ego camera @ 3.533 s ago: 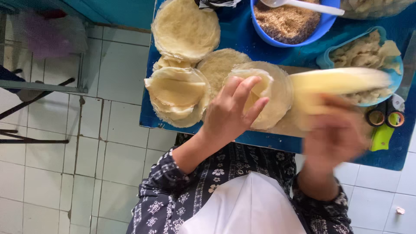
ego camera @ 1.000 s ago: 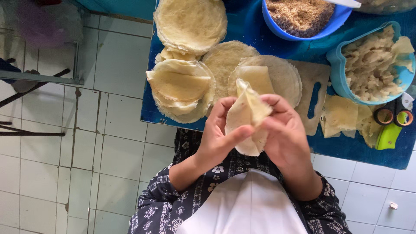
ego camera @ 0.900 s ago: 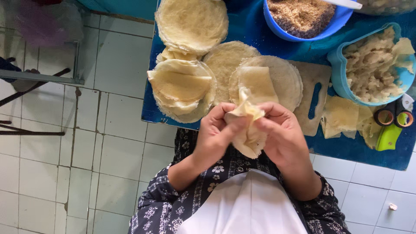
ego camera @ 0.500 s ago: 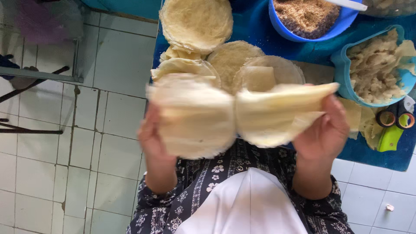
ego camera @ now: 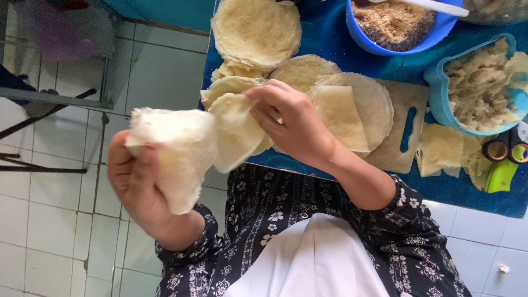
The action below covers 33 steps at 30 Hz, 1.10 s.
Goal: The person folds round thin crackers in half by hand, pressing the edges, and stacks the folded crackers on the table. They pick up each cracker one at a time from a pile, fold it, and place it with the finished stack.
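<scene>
She's peeling wrappers apart. Her left hand grips a folded wrapper out past the blue table's edge; her right hand pinches a second sheet, which looks due for careful laying down. Farther along the table, a blue bowl holds brown crumbs, and a teal tub holds pale filling.

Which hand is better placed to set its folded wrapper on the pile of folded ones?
Right hand: it likely is, already holding its pale folded wrapper beside the pile of folded wrappers. The left hand holds its wrapper off the table, over the floor.
</scene>
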Each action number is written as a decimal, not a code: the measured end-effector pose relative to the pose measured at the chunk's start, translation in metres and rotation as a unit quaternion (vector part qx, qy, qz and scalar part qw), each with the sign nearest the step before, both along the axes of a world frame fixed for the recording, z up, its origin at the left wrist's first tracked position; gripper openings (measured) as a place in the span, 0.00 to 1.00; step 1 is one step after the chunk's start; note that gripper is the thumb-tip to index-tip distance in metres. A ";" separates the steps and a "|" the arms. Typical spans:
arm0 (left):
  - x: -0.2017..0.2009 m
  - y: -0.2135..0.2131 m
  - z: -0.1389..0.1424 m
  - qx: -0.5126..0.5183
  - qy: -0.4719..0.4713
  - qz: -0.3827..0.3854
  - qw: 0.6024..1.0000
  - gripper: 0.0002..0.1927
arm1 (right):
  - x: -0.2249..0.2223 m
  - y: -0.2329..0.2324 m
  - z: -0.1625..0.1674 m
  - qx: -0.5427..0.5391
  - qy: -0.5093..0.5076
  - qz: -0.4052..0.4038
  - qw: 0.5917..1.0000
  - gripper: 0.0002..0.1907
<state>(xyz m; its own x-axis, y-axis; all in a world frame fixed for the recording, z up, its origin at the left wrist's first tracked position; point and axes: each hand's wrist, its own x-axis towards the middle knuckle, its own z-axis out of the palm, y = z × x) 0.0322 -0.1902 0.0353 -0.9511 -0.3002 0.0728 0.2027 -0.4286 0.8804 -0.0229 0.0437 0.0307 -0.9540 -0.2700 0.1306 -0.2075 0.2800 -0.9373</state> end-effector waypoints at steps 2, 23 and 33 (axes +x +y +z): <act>-0.011 0.012 0.003 0.004 -0.016 -0.045 0.999 0.12 | -0.002 0.003 0.001 0.062 0.090 -0.025 0.994 0.17; -0.038 0.090 -0.046 -0.503 0.121 -0.002 0.856 0.11 | 0.062 0.099 -0.016 0.204 0.009 -0.156 0.966 0.04; -0.018 0.163 -0.034 -0.278 0.079 -0.281 0.915 0.17 | 0.084 0.125 -0.009 -0.332 -0.055 -0.248 0.908 0.02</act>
<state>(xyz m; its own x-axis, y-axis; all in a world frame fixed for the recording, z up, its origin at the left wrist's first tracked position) 0.0140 -0.0271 0.0017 -0.9084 0.3578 0.2165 0.2319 0.0002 0.9727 0.0611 0.1682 0.0214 -0.9536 0.3010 0.0045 -0.1055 -0.3202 -0.9415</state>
